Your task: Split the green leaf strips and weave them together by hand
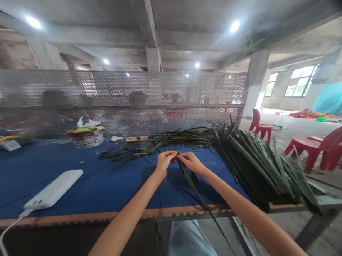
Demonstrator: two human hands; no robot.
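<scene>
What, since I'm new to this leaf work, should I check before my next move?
Grip: ok, left hand and right hand both pinch the long green leaf strip.
Any fold inside the pinch: cannot tell, the hands hide it.
Loose leaves: ok, lying beyond the hands.
Stacked leaf bundle: not ok, overhanging the front edge of the table.
White power bank: ok, well left of the hands.

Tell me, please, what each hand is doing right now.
Left hand: closed, pinching a green leaf strip.
Right hand: closed, pinching the same strip.
</scene>
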